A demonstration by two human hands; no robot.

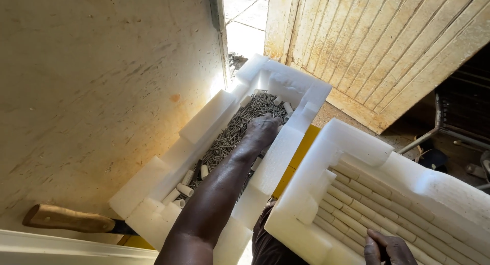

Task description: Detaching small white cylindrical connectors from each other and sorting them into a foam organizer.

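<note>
- At the far left a wooden tool handle (66, 218) lies against the pale, stained wall (97, 86), with a dark blade stub running from it behind the foam; a white ledge (66, 249) runs below it.
- Next comes a white foam tray (204, 123), long and angled up toward the doorway, with raised blocks along its rim.
- This tray holds a heap of dark nails (229, 135), thickest in its upper half, and a few short white tube pieces (185, 189) loose at its lower end, with a couple more near the top corner.
- The left hand (262, 129) is stretched out into this tray, palm down, resting on the nail heap near its upper end. The fingers are curled down into the nails; whether they grip any cannot be told from this angle.
- A yellow surface (298, 152) shows in the gap between the two trays.
- To the right a second white foam tray (337, 147) sits nearer the camera, filled with rows of pale cardboard-coloured tubes (377, 206) lying side by side.
- The right hand (389, 248) is at the bottom edge, fingertips resting on the tubes at that tray's near end; the fingers are bent, and no tube is clearly clasped.
- Behind stands a weathered plank door (388, 45), and at the far right a metal frame (439, 122).
</note>
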